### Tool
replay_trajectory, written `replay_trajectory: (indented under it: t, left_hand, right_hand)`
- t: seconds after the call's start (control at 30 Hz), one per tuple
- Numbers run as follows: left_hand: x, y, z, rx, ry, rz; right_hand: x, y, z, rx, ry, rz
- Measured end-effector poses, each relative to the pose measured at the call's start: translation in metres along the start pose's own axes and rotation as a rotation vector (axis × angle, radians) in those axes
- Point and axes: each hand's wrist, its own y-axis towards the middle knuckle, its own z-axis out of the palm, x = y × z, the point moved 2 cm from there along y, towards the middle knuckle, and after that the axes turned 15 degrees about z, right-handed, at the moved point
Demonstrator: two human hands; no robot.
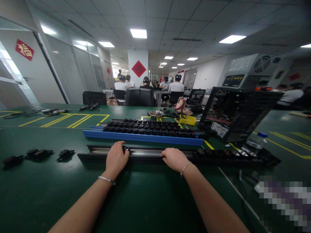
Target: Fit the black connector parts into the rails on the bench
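An open computer case (pixel 233 113) stands on a green table (pixel 55 200) near a yellow tray (pixel 188 120), as seated people (pixel 176 84) gather at desks beyond, facing a pillar with a red diamond sign (pixel 138 69).

Two hands (pixel 117 159) (pixel 175 158), two bracelets (pixel 107 180) (pixel 185 168), one yellow tray (pixel 189 121), one metal dish (pixel 155 113), one open computer case (pixel 256 111)

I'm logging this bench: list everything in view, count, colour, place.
Workbench: one, green, foreground.
Front rail: one, black, under hands.
Rear rails: several, some blue, behind.
Components: many, black, rails and left.
Dish: one, metallic, behind rails.
Tray: one, yellow, behind rails.
Computer case: one, black, right.
Fan unit: one, grey, above case.
Bottle: one, clear, blue-capped, right.
Corded tools: several, grey, far left.
Chairs: several, black, background.
People: several, mostly white-clad, background.
Bracelets: two, silver, wrists.
Left hand, right hand: one each, bare, front rail.
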Motion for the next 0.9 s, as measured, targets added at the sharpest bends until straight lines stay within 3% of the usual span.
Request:
replay_trajectory:
  t: [0.23, 0.9]
  left_hand:
    - [0.004, 0.003, -0.003, 0.131, 0.038, -0.141]
    - [0.022, 0.007, -0.015, 0.169, 0.041, -0.248]
  right_hand:
    - [0.0, 0.001, 0.0, 0.017, -0.014, 0.004]
    - [-0.001, 0.001, -0.001, 0.031, 0.0, 0.006]
